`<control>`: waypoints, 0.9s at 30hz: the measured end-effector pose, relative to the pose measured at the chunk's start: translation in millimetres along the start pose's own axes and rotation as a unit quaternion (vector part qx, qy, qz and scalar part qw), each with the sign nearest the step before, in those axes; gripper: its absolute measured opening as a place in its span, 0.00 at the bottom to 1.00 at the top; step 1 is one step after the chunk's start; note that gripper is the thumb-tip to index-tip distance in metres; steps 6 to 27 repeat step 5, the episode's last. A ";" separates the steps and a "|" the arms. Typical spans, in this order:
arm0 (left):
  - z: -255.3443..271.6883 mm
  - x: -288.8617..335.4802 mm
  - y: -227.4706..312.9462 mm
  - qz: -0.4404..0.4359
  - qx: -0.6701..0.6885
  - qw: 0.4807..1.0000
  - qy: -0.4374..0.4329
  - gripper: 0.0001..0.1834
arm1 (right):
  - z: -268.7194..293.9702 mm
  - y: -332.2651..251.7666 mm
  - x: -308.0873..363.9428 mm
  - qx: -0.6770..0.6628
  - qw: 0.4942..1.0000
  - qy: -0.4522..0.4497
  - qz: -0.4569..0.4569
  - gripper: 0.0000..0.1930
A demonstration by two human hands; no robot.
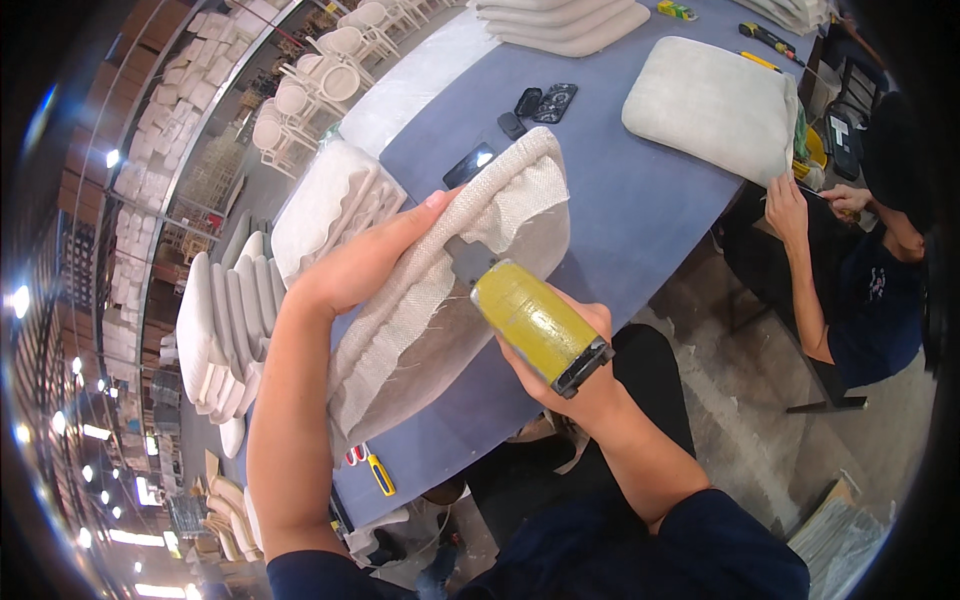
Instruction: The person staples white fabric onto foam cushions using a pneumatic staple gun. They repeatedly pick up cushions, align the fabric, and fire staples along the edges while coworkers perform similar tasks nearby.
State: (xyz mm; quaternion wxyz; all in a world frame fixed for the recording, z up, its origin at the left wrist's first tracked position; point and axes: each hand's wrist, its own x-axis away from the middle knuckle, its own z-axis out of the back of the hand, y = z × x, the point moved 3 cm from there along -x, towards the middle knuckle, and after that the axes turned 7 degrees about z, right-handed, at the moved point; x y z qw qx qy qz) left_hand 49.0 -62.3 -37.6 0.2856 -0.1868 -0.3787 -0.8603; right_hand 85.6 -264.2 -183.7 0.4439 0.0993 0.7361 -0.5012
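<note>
My left hand (350,262) grips the edge of a beige fabric seat cushion (410,318), which is tilted up on the table. Its thumb lies on the folded fabric border, and the other fingers are hidden behind. Frayed threads hang from the fabric edge, and the cushion's greyish underside faces me. A yellow staple gun (535,322) with a black end cap is in my right hand (585,385), fingers wrapped round its handle. The gun's dark nose points at the fabric border; whether it touches cannot be made out.
On the blue-grey table (640,215) lie a phone (470,164), small black items and a yellow-handled tool (381,475). Stacked cushions (228,320) and a fabric-covered pile (335,210) stand left. At right, another person's hands (787,212) work beside a pale cushion (705,105).
</note>
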 end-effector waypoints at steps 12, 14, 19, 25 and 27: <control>6.7 1.6 -2.1 0.081 -0.028 0.996 0.029 0.49 | -0.2 3.1 2.5 0.021 1.000 -0.011 0.013 0.19; 6.7 1.6 -2.1 0.081 -0.028 0.996 0.029 0.49 | -0.2 3.1 2.5 0.021 1.000 -0.011 0.013 0.19; 6.7 1.6 -2.1 0.081 -0.028 0.996 0.029 0.49 | -0.2 3.1 2.5 0.021 1.000 -0.011 0.013 0.19; 6.7 1.6 -2.1 0.081 -0.028 0.996 0.029 0.49 | -0.2 3.1 2.5 0.021 1.000 -0.011 0.013 0.19; 6.7 1.6 -2.1 0.081 -0.028 0.996 0.029 0.49 | -0.2 3.1 2.5 0.021 1.000 -0.011 0.013 0.19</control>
